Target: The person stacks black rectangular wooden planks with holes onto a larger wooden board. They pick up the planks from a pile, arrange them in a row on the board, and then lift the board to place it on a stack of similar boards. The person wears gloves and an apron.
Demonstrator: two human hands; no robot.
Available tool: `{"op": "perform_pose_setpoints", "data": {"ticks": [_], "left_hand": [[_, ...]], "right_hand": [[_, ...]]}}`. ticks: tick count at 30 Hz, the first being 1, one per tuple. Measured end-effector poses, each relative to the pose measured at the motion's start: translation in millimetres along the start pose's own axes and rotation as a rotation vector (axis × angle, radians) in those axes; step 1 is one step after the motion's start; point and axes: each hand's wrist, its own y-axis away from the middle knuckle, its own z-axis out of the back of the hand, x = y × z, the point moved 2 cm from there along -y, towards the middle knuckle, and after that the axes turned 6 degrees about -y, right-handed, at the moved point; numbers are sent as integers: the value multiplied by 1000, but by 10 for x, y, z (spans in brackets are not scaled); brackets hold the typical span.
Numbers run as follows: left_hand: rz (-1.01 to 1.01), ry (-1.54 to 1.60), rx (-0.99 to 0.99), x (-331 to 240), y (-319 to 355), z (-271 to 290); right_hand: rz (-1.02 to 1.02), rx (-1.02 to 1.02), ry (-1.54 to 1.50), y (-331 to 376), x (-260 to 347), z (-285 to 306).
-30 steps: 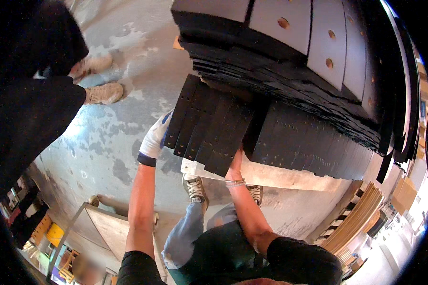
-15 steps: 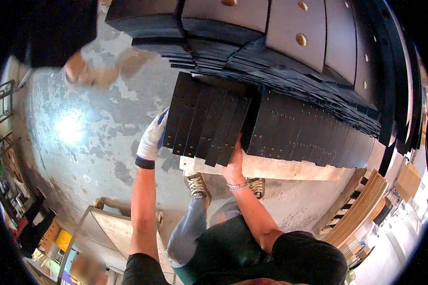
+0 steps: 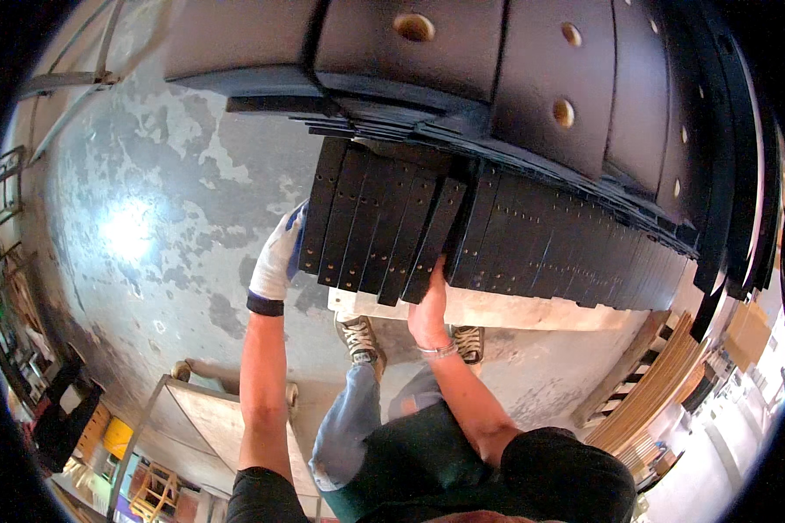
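Note:
A group of upright black boards (image 3: 371,222) with small drilled holes stands at the left end of a longer row. My left hand (image 3: 279,254), in a white glove with a blue palm, presses against the group's outer left face; its fingertips are hidden. My bare right hand (image 3: 429,307) grips the group's right end from below, its fingers partly hidden in the dark gap beside the row (image 3: 567,240). Between them my hands clasp the group, which sits on a pale wooden support (image 3: 497,309). The boards at its right end are slightly tilted and uneven.
Large dark panels with round holes (image 3: 549,78) are stacked high just beyond the row. A flat cart (image 3: 209,418) stands behind my left side. Wooden strips (image 3: 650,375) lie at the right. Worn grey floor (image 3: 183,218) spreads to the left.
The boards at the group's right end have shifted slightly, leaving a narrow gap among them. My hands stay nearly in place. The other person at the upper left has gone out of view.

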Motion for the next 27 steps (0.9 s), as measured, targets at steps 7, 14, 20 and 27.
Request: {"op": "perform_pose_setpoints", "data": {"ticks": [7,14,20,27], "left_hand": [[60,397,224,-258,29,-291],[-364,-511,156,-315,216,-225],[-435,-572,146,-280,329,-368],[-342,-299,153,-96,285,-328]], "right_hand": [[-36,-6,-38,57,-2,129],[-2,58,401,118,-1,260],[-41,-14,544,252,374,-123],[-45,37,581,272,149,278]]}}
